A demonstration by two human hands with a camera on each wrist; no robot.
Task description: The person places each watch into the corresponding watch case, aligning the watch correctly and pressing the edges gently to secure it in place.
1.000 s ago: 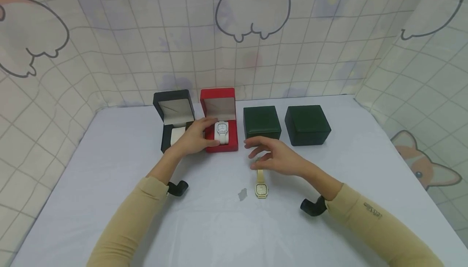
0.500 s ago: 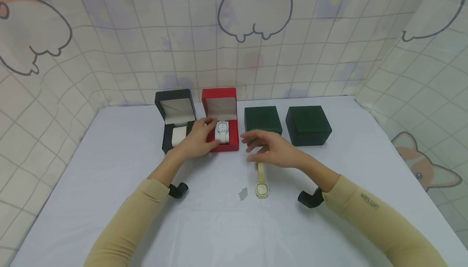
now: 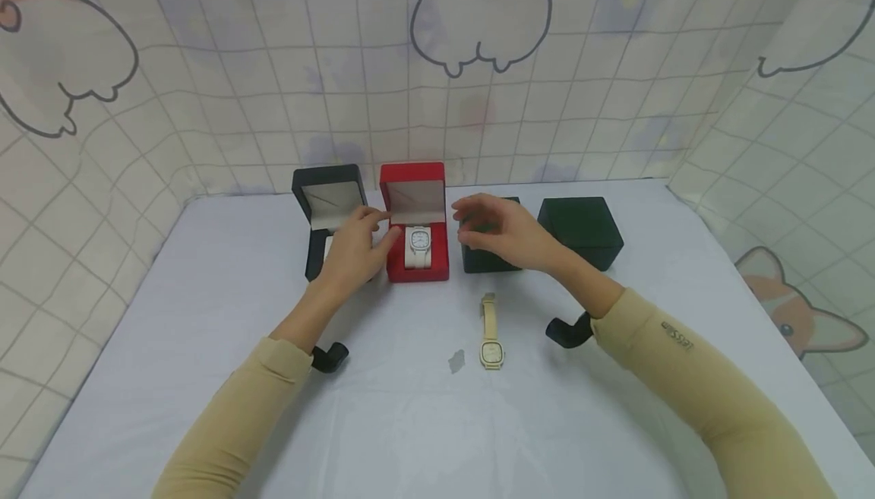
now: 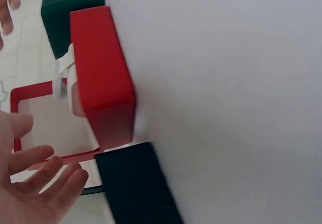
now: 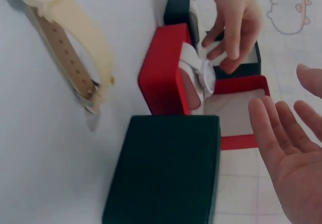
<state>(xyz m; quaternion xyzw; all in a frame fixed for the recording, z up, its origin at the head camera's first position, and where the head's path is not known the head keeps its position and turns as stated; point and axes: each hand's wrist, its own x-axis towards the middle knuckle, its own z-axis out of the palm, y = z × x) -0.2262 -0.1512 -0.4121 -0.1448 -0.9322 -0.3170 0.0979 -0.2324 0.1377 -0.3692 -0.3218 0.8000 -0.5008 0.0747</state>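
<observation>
A red watch box [image 3: 438,259] stands with its lid up, and a white watch [image 3: 419,240] on a cushion sits inside it. My left hand [image 3: 352,254] hovers at the left of that box with relaxed fingers, partly covering the dark watch box [image 3: 328,178], whose lid is also up. Over a closed green box [image 3: 494,263] is my right hand [image 3: 507,232], its fingers loosely bent and nothing between them. In the right wrist view, both hands' fingers are apart from the white watch [image 5: 208,76]. A cream watch [image 3: 491,332] lies stretched out on the table in front.
At the right of the row stands a second closed green box [image 3: 581,229]. A small grey patch [image 3: 456,361] lies on the white tablecloth beside the cream watch. A tile-patterned cloth [image 3: 328,58] hangs behind the table [image 3: 410,431].
My right hand has risen away from the cream watch to above the nearer green box. My left hand has drawn back left from the white watch in the red box.
</observation>
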